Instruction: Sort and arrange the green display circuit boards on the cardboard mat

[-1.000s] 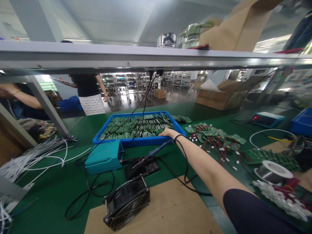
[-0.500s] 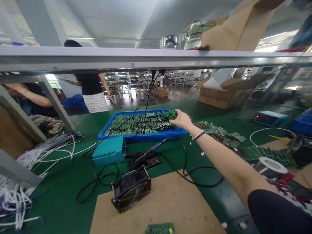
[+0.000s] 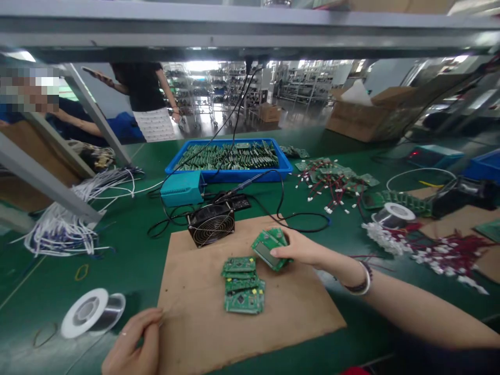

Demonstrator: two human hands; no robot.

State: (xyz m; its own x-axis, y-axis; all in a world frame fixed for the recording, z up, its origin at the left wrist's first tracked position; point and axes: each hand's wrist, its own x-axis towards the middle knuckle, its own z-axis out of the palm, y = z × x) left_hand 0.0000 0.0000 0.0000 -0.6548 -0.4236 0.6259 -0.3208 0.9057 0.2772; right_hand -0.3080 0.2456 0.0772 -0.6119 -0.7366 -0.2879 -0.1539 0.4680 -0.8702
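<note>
The right hand (image 3: 302, 249) grips a small stack of green circuit boards (image 3: 269, 248) above the brown cardboard sheet (image 3: 203, 317), just right of more green boards (image 3: 242, 285) lying there. The left hand (image 3: 133, 344), fingers loosely curled and empty, rests at the sheet's near left edge beside a solder spool (image 3: 91, 312).

Right hand (image 3: 302, 249) outstretched, fingers (image 3: 279, 253) curled closed, left hand (image 3: 130, 346) low, fingertips pinched together

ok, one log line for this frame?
right hand: holds green circuit boards over cardboard sheet | left hand: at sheet's edge, pinched, beside solder spool | board stack on sheet
</note>
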